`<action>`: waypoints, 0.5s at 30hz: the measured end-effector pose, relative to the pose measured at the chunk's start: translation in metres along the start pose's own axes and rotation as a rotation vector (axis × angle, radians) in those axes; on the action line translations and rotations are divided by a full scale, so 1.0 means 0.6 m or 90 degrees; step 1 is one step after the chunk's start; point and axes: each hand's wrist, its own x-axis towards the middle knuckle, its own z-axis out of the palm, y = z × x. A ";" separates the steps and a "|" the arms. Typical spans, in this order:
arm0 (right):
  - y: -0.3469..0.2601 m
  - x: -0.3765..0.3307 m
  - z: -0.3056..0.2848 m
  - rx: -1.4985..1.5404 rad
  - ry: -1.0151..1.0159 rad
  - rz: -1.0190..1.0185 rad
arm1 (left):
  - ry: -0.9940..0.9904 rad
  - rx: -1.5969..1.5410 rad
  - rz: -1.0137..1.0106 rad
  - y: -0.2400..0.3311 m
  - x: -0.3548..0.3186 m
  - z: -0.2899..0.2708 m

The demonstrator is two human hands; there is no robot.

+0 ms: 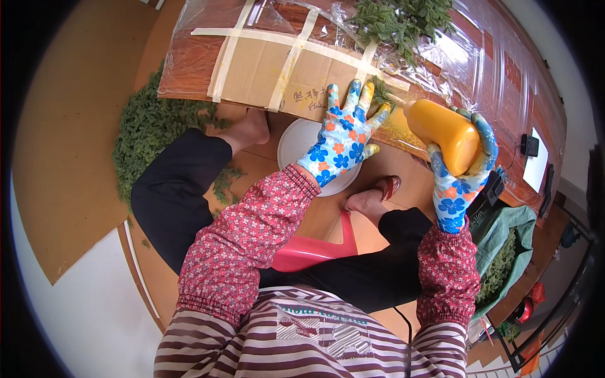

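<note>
Head view: right hand (458,183) grips smooth orange bottle (443,132).

The white bowl (296,145) is partly hidden by the left hand (343,135). The orange bottle's (444,129) nozzle tip is lost among green sprigs (400,22), themselves cut off by the top edge.
</note>
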 end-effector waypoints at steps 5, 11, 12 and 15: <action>0.000 0.001 -0.001 0.035 0.029 -0.028 | -0.021 0.016 0.013 0.002 0.000 -0.002; 0.003 0.004 0.003 -0.008 0.006 -0.010 | -0.010 -0.009 0.012 -0.003 -0.001 -0.004; 0.002 0.003 0.003 -0.007 0.006 -0.009 | -0.010 -0.009 0.011 -0.004 -0.002 -0.001; -0.004 0.001 -0.002 0.014 -0.013 -0.004 | 0.000 -0.005 0.017 0.000 0.003 0.007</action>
